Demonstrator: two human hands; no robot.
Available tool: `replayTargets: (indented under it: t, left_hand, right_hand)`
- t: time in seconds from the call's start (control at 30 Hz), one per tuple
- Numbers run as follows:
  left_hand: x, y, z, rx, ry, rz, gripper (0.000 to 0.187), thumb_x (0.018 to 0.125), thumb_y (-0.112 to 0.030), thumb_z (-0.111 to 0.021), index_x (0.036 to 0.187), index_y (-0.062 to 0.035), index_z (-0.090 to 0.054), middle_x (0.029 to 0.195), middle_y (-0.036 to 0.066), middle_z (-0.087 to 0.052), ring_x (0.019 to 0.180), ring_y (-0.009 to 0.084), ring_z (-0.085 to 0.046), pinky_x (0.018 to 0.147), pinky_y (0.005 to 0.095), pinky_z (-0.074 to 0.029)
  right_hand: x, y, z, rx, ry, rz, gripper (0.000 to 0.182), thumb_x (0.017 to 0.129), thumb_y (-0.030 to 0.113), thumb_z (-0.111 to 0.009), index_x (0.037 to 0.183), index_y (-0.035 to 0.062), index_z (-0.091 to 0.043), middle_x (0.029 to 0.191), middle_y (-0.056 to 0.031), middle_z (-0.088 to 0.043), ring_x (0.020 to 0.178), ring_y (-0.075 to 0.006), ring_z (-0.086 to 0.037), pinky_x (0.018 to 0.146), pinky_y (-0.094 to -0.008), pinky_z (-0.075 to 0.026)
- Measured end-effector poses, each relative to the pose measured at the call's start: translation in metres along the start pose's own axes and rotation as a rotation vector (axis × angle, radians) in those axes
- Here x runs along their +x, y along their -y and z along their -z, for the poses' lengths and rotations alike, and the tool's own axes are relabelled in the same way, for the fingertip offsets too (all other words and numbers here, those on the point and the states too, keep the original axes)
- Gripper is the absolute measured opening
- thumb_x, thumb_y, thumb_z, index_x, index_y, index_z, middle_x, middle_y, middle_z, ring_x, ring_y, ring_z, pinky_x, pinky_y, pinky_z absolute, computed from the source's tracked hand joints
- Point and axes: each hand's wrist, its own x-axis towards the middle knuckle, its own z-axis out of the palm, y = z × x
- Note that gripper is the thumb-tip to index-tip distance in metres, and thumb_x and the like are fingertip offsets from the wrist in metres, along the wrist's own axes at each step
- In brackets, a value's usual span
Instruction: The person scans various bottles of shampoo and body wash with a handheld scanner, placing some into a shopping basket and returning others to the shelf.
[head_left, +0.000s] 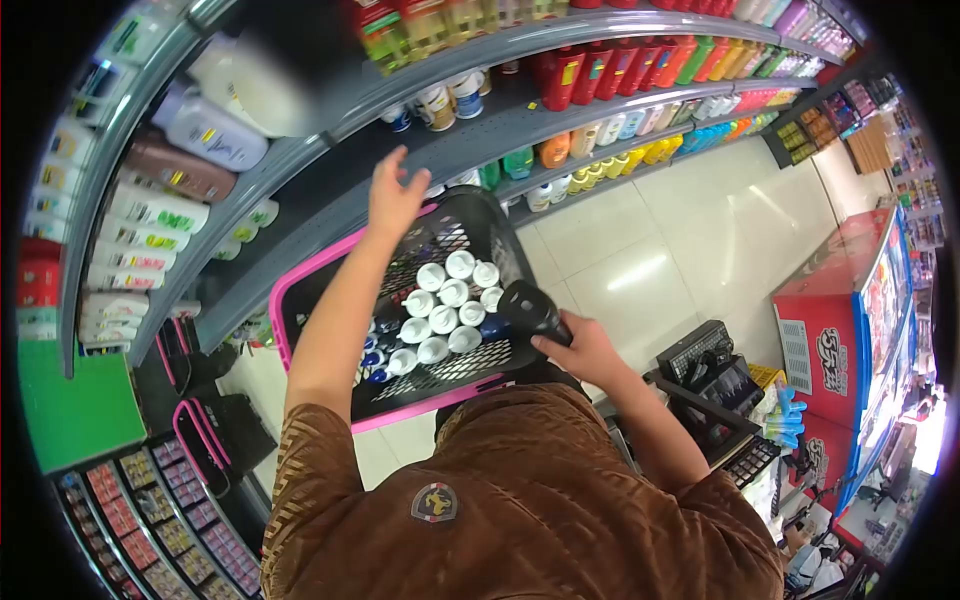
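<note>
My left hand [396, 196] reaches forward over the far side of a shopping basket, toward a grey shelf [300, 212]. Its fingers are apart and nothing is in them. The basket is black mesh with a pink rim [279, 325]. Inside it stand several bottles with white caps [442, 318], and a few dark blue parts [375, 360] show at its left end. Wrapped around the handle of a black handheld scanner [530, 308], my right hand [585, 350] is over the basket's right end. White and blue containers [464, 98] sit on the shelf beyond my left hand.
Red bottles [590, 78] and other coloured bottles line the curved shelves ahead. Large bottles [210, 128] fill the left shelf. To the right are a black keyboard [690, 348] and a red and blue display case [825, 350]. Pink-trimmed black baskets [225, 440] stand at lower left.
</note>
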Motion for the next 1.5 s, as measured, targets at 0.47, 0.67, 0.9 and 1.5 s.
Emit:
replayTargets:
  t: [0.47,0.67,0.9,1.5]
  left_hand:
    - [0.190,-0.012,-0.082,0.484,-0.144,0.014,0.055,0.096,-0.046,-0.057,0.145,-0.0206,-0.053,0.147,0.016,-0.054,0.138,0.0375,-0.048,0.114,0.0479,-0.037]
    - [0.213,0.031,-0.089,0.544,-0.152,-0.037,0.046,0.097,-0.043,-0.058,0.134,-0.0163,-0.062,0.138,0.015,-0.060,0.130,0.0375,-0.053,0.110,0.0479,-0.040]
    - [0.214,0.068,-0.074,0.582,-0.230,-0.218,0.041,0.095,-0.040,-0.062,0.123,-0.0104,-0.067,0.127,0.016,-0.067,0.122,0.0382,-0.059,0.106,0.0474,-0.044]
    - [0.110,0.041,-0.016,-0.651,-0.382,0.512,0.061,0.092,-0.030,-0.077,0.139,-0.0028,-0.049,0.124,0.016,-0.064,0.112,0.0332,-0.068,0.072,0.0440,-0.066]
  right_hand:
    - [-0.037,-0.035,0.060,0.022,0.060,-0.092,0.041,0.076,0.014,-0.075,0.113,0.0016,-0.063,0.089,-0.0247,-0.068,0.083,-0.0422,-0.067,0.076,-0.0459,-0.052]
    - [-0.034,-0.055,0.065,0.062,0.065,-0.095,0.042,0.076,0.014,-0.075,0.114,0.0014,-0.063,0.088,-0.0236,-0.068,0.084,-0.0423,-0.067,0.076,-0.0445,-0.053]
    - [-0.033,-0.061,0.073,0.114,-0.032,-0.074,0.039,0.076,0.014,-0.075,0.112,0.0017,-0.064,0.086,-0.0225,-0.068,0.081,-0.0412,-0.067,0.074,-0.0434,-0.053]
    - [-0.040,-0.019,0.017,0.137,-0.100,-0.002,0.025,0.082,0.014,-0.074,0.100,-0.0002,-0.064,0.078,-0.0172,-0.067,0.070,-0.0266,-0.064,0.070,-0.0368,-0.052]
